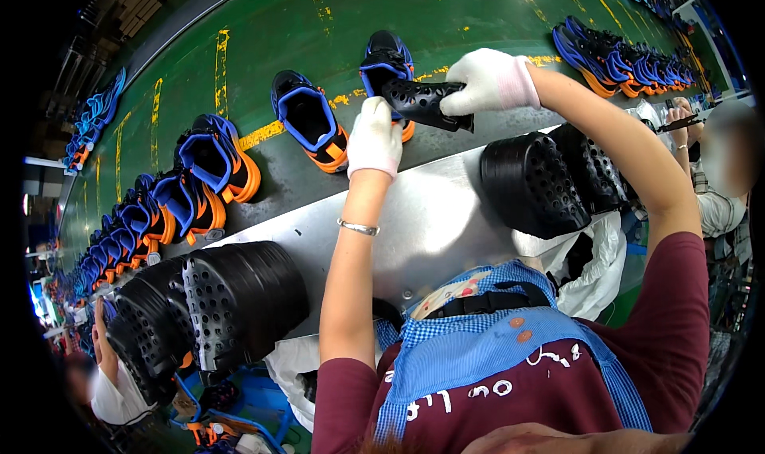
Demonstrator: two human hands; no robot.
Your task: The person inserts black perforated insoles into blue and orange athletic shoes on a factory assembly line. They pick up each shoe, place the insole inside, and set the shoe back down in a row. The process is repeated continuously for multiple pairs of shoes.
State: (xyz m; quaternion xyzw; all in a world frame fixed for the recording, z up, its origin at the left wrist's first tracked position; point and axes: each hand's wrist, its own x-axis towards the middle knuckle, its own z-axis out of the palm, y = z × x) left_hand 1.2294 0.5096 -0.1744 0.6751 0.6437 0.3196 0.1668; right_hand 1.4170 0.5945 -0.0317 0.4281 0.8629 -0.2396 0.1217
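A black, blue and orange sneaker (386,51) stands in front of me with its opening toward me. My right hand (490,83), in a white glove, grips one end of a curved black plastic shoe insert (418,99) full of round holes. The insert's other end lies over the sneaker's opening. My left hand (374,139), also gloved, is closed at the sneaker's left heel side, close to the insert; its fingertips are partly hidden. Just left of it stands another sneaker (307,119), its inside showing no insert.
Stacks of nested black perforated inserts lie on the metal table (390,215), one stack left (247,294) and one right (534,183). Rows of sneakers (215,159) run along both sides of the green conveyor belt (279,39). White bags hang below; other people work at both sides.
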